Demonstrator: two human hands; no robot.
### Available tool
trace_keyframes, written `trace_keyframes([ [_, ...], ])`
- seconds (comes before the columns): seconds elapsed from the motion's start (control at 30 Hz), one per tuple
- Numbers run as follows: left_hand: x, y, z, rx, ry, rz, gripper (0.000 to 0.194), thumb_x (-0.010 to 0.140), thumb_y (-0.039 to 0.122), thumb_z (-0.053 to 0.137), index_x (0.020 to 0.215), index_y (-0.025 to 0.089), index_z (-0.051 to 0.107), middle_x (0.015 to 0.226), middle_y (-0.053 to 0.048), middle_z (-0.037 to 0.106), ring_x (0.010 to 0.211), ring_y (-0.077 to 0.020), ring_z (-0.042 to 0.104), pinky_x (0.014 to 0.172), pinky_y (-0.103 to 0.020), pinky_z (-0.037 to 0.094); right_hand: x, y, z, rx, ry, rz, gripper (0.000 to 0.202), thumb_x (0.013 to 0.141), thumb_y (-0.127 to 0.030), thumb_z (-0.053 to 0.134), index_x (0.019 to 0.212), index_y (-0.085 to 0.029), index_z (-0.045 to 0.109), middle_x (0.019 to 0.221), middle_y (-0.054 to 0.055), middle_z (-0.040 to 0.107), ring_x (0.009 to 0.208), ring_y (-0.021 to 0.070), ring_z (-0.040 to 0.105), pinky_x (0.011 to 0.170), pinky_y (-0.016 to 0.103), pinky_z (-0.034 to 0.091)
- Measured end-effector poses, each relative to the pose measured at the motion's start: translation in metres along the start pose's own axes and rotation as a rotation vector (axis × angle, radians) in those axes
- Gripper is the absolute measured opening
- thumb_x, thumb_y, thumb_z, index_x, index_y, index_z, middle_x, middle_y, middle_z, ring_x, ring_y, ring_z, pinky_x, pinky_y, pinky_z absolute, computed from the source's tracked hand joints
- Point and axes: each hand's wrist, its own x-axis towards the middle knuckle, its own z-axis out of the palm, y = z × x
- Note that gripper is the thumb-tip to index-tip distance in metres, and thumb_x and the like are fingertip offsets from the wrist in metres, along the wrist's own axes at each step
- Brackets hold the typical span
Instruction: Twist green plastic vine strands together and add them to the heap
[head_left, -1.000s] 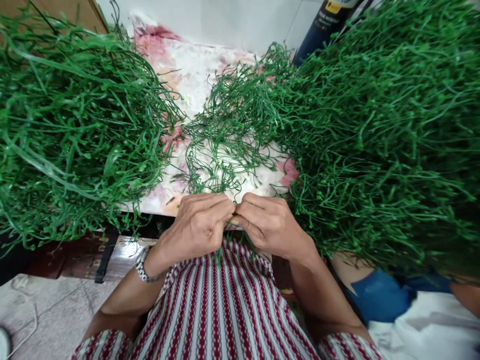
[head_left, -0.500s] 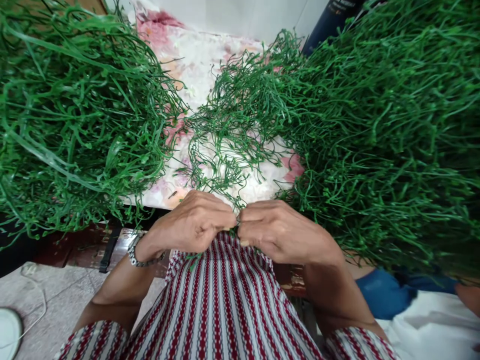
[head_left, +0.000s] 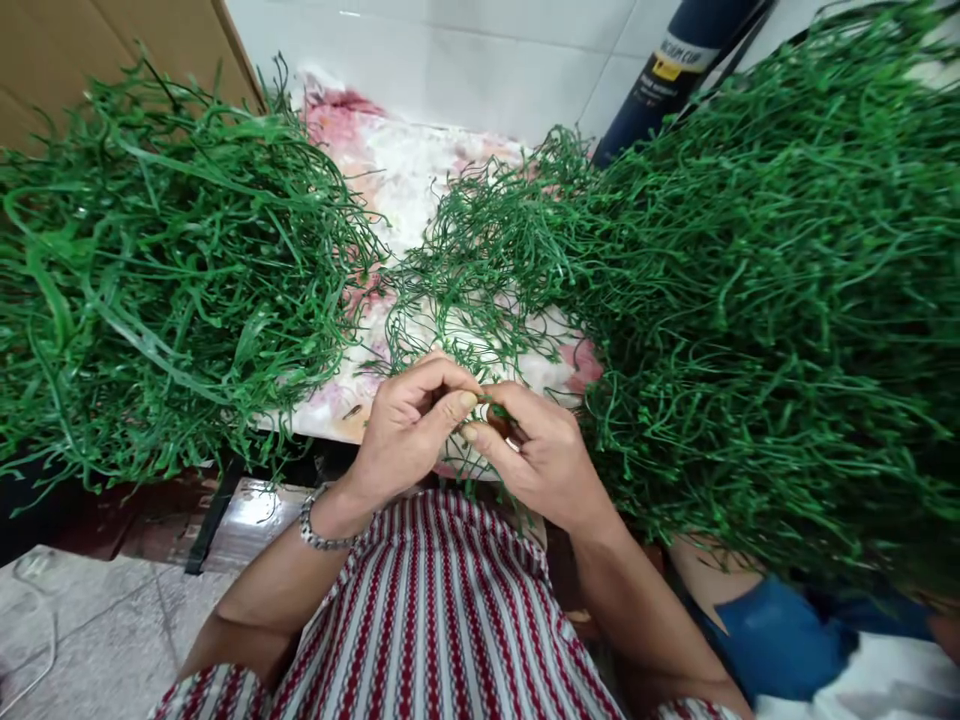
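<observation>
Just over the near edge of the tabletop, my left hand pinches a thin green stem between thumb and index finger. Facing it, my right hand has its thumb and index finger curled around the same small bit of greenery, partly hidden by the fingers. More green stems hang below the hands. Loose stems lie spread beyond them on the floral tablecloth. A tangled heap of greenery rises on the left, and a larger heap of finer stems fills the right.
A dark blue cylinder leans against the white tiled wall at the back. Brown cardboard stands at the back left. At lower right, another person's leg and blue clothing show beneath the right heap. A cable lies on the floor.
Both hands have turned from closed fists, knuckles up, to thumb-and-finger grips, and lifted slightly. The view has tilted up, showing more of the wall and cylinder.
</observation>
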Motion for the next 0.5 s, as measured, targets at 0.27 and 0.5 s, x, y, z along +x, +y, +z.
trace_keyframes([
  [0.27,-0.005,0.009,-0.016,0.319,-0.205,0.094,0.009,0.080,0.016,0.054,0.086,0.017,0.060,0.080,-0.003,0.059,0.081,-0.0154,0.052,0.076,-0.030,0.040,-0.003,0.005,-0.006,0.009,0.010,-0.076,0.009,0.082,-0.021,0.056,0.090,-0.017,0.057,0.079,0.002,0.057,0.071,0.0124,0.052,0.063,0.026,0.040],
  [0.5,-0.005,0.004,-0.015,0.310,-0.222,0.178,0.009,0.076,0.008,0.054,0.076,0.016,0.059,0.071,-0.001,0.055,0.070,-0.0121,0.051,0.064,-0.026,0.040,-0.003,0.009,-0.011,0.090,-0.034,-0.096,0.008,0.081,-0.021,0.059,0.087,-0.017,0.057,0.076,0.002,0.054,0.073,0.0138,0.051,0.067,0.028,0.040],
])
